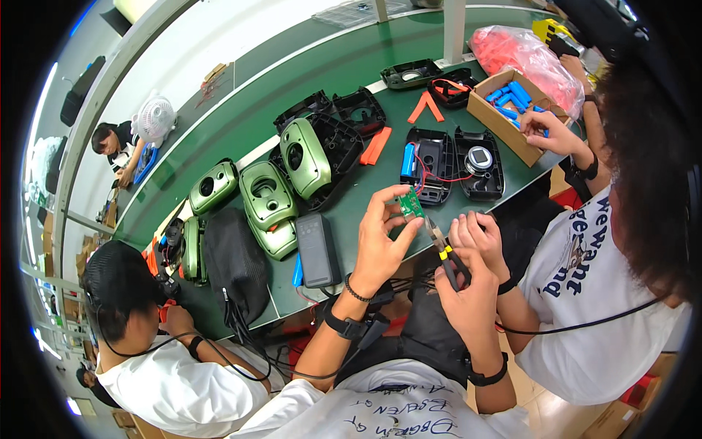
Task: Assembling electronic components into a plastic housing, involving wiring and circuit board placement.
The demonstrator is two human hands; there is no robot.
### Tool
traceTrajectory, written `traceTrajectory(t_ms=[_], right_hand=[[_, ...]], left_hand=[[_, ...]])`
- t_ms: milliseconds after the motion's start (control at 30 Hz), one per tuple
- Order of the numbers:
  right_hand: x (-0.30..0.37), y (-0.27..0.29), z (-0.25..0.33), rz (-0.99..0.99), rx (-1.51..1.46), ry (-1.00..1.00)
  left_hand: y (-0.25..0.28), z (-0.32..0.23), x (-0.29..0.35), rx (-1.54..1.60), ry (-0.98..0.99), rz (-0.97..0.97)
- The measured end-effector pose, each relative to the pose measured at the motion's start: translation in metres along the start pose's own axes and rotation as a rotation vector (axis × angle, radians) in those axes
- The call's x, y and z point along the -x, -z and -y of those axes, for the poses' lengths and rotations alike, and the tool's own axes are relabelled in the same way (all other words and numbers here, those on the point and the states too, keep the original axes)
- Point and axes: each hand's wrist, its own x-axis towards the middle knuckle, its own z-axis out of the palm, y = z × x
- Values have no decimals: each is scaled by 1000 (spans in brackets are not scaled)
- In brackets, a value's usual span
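Between the thumb and fingers of my left hand [382, 241] is a small green circuit board [410, 204], raised above the table's near edge. My right hand [472, 293] is closed around black-and-yellow handled pliers [444, 252]. Their jaws point up at the board's lower right edge; whether they grip it, I cannot tell. Just beyond lies an opened black housing [436, 164] with a blue battery cell [408, 159] and red wires. The wires run to its other half [480, 179], which carries a round gauge. A co-worker's hand [479, 235] is close beside the pliers.
Green housings [269, 197] and a dark grey box [317, 250] stand on the left of the green table. Orange strips [375, 146] lie farther back. At right, a co-worker's other hand [550, 132] is over a cardboard box [504, 135] of blue cells. Another person [183, 380] sits left.
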Motion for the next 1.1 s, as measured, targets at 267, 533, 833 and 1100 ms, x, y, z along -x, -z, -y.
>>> traceTrajectory(t_ms=[267,533,833,1100], right_hand=[[-12,-3,-8,-123,80,82],[-16,-6,-18,-148,124,180],[-14,-3,-13,-113,117,122],[-12,6,0,-190,51,191]], left_hand=[[1,-6,0,-103,-1,28],[-2,-5,1,-154,-42,20],[-5,-8,1,-221,-109,18],[0,2,2,-293,-85,-20]])
